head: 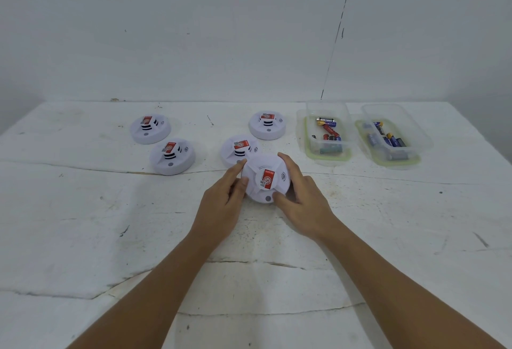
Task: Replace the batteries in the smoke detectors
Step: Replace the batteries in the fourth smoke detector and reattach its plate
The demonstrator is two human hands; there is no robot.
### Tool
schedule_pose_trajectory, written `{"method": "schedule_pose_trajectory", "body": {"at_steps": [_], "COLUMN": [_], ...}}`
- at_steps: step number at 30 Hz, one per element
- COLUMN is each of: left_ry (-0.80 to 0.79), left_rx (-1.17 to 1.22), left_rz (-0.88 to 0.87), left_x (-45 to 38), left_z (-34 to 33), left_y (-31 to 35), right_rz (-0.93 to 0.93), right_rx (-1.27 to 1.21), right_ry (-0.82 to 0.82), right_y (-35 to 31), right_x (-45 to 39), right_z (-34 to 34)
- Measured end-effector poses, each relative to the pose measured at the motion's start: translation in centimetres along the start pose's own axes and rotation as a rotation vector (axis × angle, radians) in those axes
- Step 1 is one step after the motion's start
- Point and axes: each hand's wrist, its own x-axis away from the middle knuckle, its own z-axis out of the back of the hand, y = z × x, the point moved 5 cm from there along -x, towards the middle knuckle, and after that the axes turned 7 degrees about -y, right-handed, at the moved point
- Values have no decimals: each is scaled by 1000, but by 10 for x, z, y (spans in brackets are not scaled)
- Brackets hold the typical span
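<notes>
Our left hand (pixel 221 199) and right hand (pixel 300 196) curl round opposite sides of the nearest smoke detector (pixel 266 178), fingers (pixel 285 160) wrapped on its rim, thumbs at the near edge. It sits near the middle of the counter (pixel 83 224), face up; we cannot tell whether it rests on the surface or is lifted slightly.

We judge the main risk lies just behind: another detector (pixel 239 149) is touching or almost touching the one we hold, so a twist to open the casing could knock it. A smooth round shell may also slip if we grip too lightly.

Three more detectors sit toward the far edge, two left (pixel 151 128) (pixel 171 156) and one centre (pixel 267 125). Two clear tubs of batteries (pixel 328 133) (pixel 390 138) stand toward the far right corner. The near half of the counter offers the most room, so pulling toward us looks safest.
</notes>
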Motion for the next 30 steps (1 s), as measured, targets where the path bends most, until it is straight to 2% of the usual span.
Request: {"method": "schedule_pose_trajectory", "body": {"at_steps": [30], "left_ry": [-6], "left_rx": [-16], "left_rz": [-1], "left_x": [-1], "left_z": [0], "left_y": [-2], "right_rz": [24], "right_rx": [23], "right_ry": [6], "right_y": [-7], "right_x": [1], "right_z": [3]}}
